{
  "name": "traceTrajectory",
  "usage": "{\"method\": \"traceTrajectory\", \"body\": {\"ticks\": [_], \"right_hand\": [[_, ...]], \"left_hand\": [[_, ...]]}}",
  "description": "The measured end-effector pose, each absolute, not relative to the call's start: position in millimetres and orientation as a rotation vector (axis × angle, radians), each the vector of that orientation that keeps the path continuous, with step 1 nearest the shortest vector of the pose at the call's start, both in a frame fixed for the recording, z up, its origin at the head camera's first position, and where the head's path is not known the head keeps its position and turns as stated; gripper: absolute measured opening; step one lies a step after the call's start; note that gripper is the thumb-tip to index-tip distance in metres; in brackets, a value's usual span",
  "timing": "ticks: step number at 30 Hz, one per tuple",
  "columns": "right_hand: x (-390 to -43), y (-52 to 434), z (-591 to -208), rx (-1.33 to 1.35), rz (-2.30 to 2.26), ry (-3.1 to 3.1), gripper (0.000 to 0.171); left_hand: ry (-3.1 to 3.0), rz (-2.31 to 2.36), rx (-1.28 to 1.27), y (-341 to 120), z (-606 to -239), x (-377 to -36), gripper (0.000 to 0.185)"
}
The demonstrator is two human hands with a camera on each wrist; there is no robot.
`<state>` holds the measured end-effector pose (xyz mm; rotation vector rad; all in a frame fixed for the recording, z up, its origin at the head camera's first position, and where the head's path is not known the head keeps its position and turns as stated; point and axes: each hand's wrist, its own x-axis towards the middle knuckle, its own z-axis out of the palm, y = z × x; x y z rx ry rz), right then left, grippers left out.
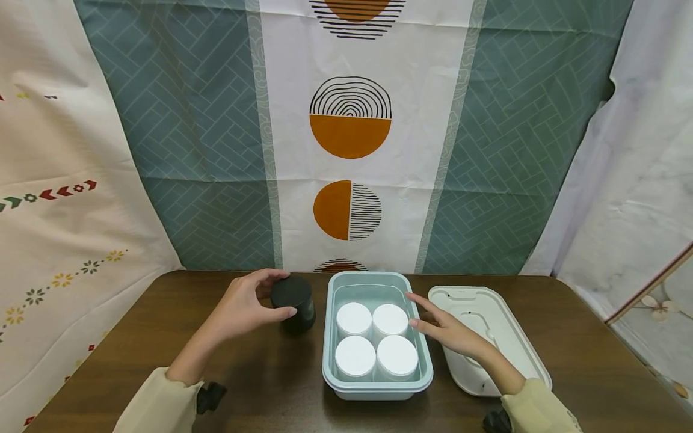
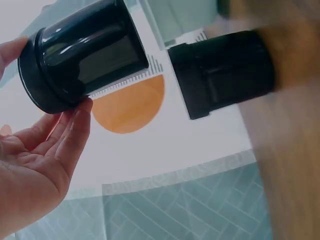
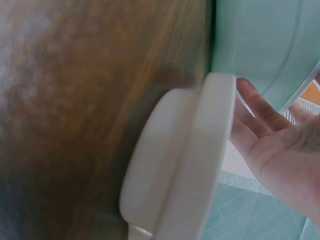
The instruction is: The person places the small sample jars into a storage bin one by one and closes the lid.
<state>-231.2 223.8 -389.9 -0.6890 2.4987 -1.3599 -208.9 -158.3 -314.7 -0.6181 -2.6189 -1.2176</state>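
Observation:
My left hand (image 1: 243, 307) pinches a black cylindrical jar (image 2: 95, 55) by its wider end, thumb on one side and fingers on the other. A second black jar (image 2: 225, 75) stands on the table just under the held one. Right of them is a light blue rectangular tub (image 1: 378, 388), holding several round containers with white tops (image 1: 355, 356) grouped toward its near end. At the tub's right side, my right hand (image 1: 452, 331) has its fingers extended, fingertips right at the rim. The right wrist view shows those fingers (image 3: 262, 107) beside the tub's outer wall.
A white lid (image 1: 460, 364) with rounded corners lies right of the tub, partly beneath my right forearm. The brown wooden table (image 1: 254, 385) ends at the back against a hanging patterned cloth (image 1: 216, 222). More cloth hangs at the left and right sides.

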Motion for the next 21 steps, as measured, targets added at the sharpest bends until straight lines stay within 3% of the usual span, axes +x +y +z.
{"method": "traceTrajectory", "body": {"ticks": [21], "right_hand": [[-230, 224, -388, -0.688, -1.359, 2.492, 0.06]], "left_hand": [[-2.417, -1.457, -0.666, -96, -304, -242, 0.056]]}}
